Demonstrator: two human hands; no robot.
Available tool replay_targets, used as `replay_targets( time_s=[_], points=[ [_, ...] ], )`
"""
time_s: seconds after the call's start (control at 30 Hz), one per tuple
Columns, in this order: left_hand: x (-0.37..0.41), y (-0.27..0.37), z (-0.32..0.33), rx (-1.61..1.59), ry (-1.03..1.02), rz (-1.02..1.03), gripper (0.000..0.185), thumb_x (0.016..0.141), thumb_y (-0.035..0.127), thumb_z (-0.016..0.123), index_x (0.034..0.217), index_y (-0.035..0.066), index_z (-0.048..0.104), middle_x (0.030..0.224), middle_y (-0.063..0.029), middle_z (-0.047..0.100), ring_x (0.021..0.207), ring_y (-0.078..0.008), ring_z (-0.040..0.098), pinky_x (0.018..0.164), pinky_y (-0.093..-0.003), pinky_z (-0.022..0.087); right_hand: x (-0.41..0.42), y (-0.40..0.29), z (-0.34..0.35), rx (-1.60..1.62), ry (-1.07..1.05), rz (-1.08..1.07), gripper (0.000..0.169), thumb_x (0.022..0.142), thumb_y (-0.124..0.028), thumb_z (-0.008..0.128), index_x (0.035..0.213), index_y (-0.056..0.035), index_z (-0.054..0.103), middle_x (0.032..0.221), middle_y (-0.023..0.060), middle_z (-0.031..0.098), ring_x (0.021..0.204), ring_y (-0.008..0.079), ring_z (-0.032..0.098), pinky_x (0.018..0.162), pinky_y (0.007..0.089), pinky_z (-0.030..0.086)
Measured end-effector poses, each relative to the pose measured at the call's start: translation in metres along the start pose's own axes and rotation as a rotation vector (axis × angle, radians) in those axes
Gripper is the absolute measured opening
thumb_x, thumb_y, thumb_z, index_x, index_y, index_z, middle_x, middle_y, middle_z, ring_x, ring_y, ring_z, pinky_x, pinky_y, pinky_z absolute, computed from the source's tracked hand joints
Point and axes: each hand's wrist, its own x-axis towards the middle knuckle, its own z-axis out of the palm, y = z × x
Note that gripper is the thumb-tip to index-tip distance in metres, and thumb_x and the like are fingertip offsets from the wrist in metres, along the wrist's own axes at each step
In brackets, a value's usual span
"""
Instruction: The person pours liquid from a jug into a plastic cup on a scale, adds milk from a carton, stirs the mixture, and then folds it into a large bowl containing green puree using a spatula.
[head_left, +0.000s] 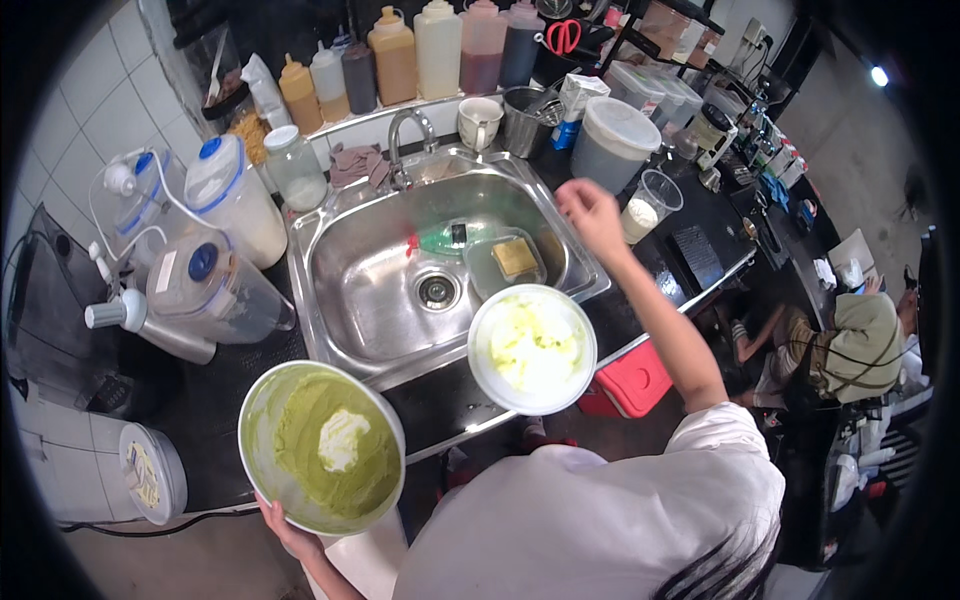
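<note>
My left hand (291, 531) grips the lower side of a large white tub (264, 454), tilted so its inside shows. Green paste (364, 480) coats its bottom and wall, with a white creamy dollop (343, 439) on top. My right hand (589, 214) is raised over the sink's right rim, fingers bent and blurred; whether anything is between them is unclear. Beside it stands a clear plastic cup (641, 214) with white contents. A round white container (480, 371), holding white cream streaked with green, is at the counter's front edge.
The steel sink (360, 307) holds a green bottle (442, 238) and a plastic container (487, 270) with a yellow sponge (514, 257). Lidded canisters (232, 195) stand left, squeeze bottles (439, 52) behind. A lidded bucket (615, 146) stands right. Another person (855, 345) is at far right.
</note>
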Motion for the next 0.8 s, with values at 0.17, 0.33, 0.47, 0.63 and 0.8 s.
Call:
replay_targets(
  time_s=[0.17,0.33,0.47,0.63,0.8],
  points=[
    [-0.003,0.001,-0.007,-0.136,-0.115,-0.021,0.057,0.088,0.037,0.034,0.133,0.001,0.032,0.133,-0.0127,0.037,0.122,-0.0244,0.034,0.102,-0.0365,0.024,0.154,0.052,-0.06,-0.398,0.272,-0.271,0.014,0.08,-0.008,0.049,0.086,0.0011,0.058,0.077,0.0176,0.061,0.071,0.0301,0.06,0.066,0.0358,0.047],
    [-0.08,0.002,-0.028,-0.143,0.448,-0.025,0.061,0.089,0.049,0.028,0.127,0.003,0.041,0.128,-0.0132,0.043,0.12,-0.0246,0.037,0.101,-0.0395,0.024,0.289,0.115,-0.015,-0.869,-0.142,-0.55,0.023,0.073,-0.001,0.048,0.095,-0.0017,0.056,0.096,0.017,0.057,0.089,0.034,0.055,0.076,0.0411,0.045],
    [-0.203,-0.026,-0.062,-0.188,0.678,-0.118,0.052,0.08,0.042,0.057,0.112,0.002,0.05,0.102,-0.0133,0.053,0.093,-0.0257,0.048,0.083,-0.0407,0.039,0.32,0.156,0.0,-1.413,-0.439,-0.329,0.026,0.083,-0.014,0.045,0.102,-0.0085,0.06,0.106,0.0104,0.058,0.108,0.0227,0.051,0.085,0.0421,0.042],
    [-0.312,-0.075,-0.076,0.119,0.974,-0.355,0.049,0.083,0.048,0.051,0.105,0.005,0.055,0.082,-0.0046,0.053,0.074,-0.019,0.048,0.071,-0.0367,0.039,0.342,0.149,-0.014,-1.567,-0.49,-0.848,0.017,0.068,-0.014,0.062,0.084,-0.0091,0.063,0.09,0.0043,0.06,0.094,0.0189,0.056,0.074,0.0363,0.043],
    [-0.331,-0.133,-0.109,0.036,0.789,-0.375,0.053,0.085,0.046,0.046,0.118,0.005,0.05,0.109,-0.0084,0.055,0.099,-0.0208,0.049,0.086,-0.038,0.034,0.326,0.056,-0.048,-1.139,-0.415,-0.87,0.028,0.065,-0.01,0.066,0.089,-0.0006,0.057,0.097,0.011,0.055,0.09,0.0288,0.058,0.073,0.0387,0.049]
  ],
)
